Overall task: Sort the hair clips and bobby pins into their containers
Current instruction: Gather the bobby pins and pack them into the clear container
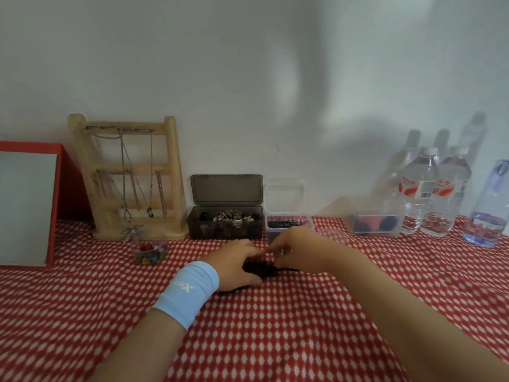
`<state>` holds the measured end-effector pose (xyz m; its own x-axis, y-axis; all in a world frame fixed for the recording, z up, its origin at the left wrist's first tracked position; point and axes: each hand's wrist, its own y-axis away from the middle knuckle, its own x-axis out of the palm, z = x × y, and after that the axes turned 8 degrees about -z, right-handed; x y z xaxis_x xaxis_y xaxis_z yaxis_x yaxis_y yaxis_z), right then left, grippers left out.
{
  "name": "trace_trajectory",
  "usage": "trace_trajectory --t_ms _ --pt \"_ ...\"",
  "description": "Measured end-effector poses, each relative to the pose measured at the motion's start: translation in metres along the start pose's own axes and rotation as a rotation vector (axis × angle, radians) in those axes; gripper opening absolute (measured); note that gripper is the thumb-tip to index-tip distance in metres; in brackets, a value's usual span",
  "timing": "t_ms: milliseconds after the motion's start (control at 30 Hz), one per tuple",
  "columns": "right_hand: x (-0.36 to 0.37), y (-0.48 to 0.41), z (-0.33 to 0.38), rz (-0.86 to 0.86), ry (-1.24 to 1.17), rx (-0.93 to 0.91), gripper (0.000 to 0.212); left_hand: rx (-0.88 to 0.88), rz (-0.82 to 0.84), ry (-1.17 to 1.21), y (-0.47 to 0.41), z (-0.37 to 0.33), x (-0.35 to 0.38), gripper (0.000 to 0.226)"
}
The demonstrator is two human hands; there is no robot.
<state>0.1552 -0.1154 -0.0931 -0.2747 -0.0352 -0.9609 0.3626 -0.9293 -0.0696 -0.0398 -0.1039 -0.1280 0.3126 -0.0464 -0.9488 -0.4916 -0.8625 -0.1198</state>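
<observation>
A dark pile of bobby pins and clips [265,269] lies on the red checked cloth between my hands. My left hand [237,264], with a blue wristband, curls over the pile's left side. My right hand [298,248] reaches in from the right, fingertips meeting those of the left above the pile; what they pinch is too small to tell. Behind stand an open dark box of hair clips [224,224] and an open clear box of black bobby pins [287,223].
A wooden jewellery stand [132,177] with necklaces and a red-framed mirror [27,205] stand at the back left. A small bowl of coloured clips [150,253] sits left of my hands. A clear box [376,221] and water bottles [432,191] stand at the back right.
</observation>
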Motion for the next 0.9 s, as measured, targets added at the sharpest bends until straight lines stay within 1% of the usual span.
trace_trajectory --t_ms 33,100,167,233,267,333,367,467,533,600,633,667,700,767,800,900 --pt "-0.003 0.003 -0.004 -0.004 0.023 0.016 0.036 0.022 0.011 0.008 0.000 0.000 0.001 0.060" --pt "-0.005 0.007 -0.012 0.054 0.129 0.111 0.041 0.045 0.011 0.010 -0.001 -0.001 0.002 0.057" --pt "-0.004 0.007 -0.014 0.112 0.204 0.166 0.038 0.057 0.008 0.013 -0.001 -0.002 0.002 0.051" --pt "-0.001 0.001 -0.010 0.102 0.183 0.150 0.027 0.069 0.008 0.011 -0.001 -0.004 0.002 0.047" --pt "-0.001 -0.003 -0.007 0.111 0.180 0.141 0.025 0.075 0.008 0.011 -0.001 -0.005 0.001 0.046" --pt "-0.001 -0.010 0.002 0.130 0.178 0.128 0.026 0.077 -0.002 0.018 -0.001 -0.005 0.001 0.047" --pt "-0.001 -0.012 0.004 0.113 0.156 0.118 0.026 0.067 -0.009 0.015 -0.001 -0.005 0.000 0.051" --pt "0.000 -0.010 0.000 -0.013 0.067 0.097 0.029 0.022 -0.021 -0.023 0.000 -0.004 -0.001 0.060" --pt "-0.001 -0.006 -0.001 -0.046 0.038 0.085 0.035 0.003 -0.014 -0.039 0.000 -0.002 -0.001 0.056" --pt "0.001 -0.003 0.002 0.014 0.020 0.018 0.037 0.008 -0.009 -0.015 0.000 -0.002 -0.002 0.047" --pt "0.004 -0.002 0.006 0.056 -0.001 -0.026 0.034 0.007 -0.008 0.004 0.000 -0.003 -0.003 0.044" --pt "0.007 -0.002 0.009 0.093 -0.015 -0.060 0.032 -0.003 -0.002 0.023 0.000 -0.003 -0.004 0.043" --pt "0.011 -0.002 0.011 0.117 -0.014 -0.078 0.035 -0.020 0.012 0.035 0.000 -0.002 -0.005 0.043" --pt "0.016 -0.008 0.013 0.125 0.041 -0.075 0.043 -0.065 0.051 0.007 0.001 0.001 -0.010 0.051" --pt "0.017 -0.012 0.013 0.118 0.081 -0.072 0.043 -0.081 0.062 -0.031 0.001 0.003 -0.012 0.054" --pt "0.019 -0.021 0.018 0.131 0.167 -0.073 0.044 -0.094 0.059 -0.053 0.001 0.010 -0.016 0.042"
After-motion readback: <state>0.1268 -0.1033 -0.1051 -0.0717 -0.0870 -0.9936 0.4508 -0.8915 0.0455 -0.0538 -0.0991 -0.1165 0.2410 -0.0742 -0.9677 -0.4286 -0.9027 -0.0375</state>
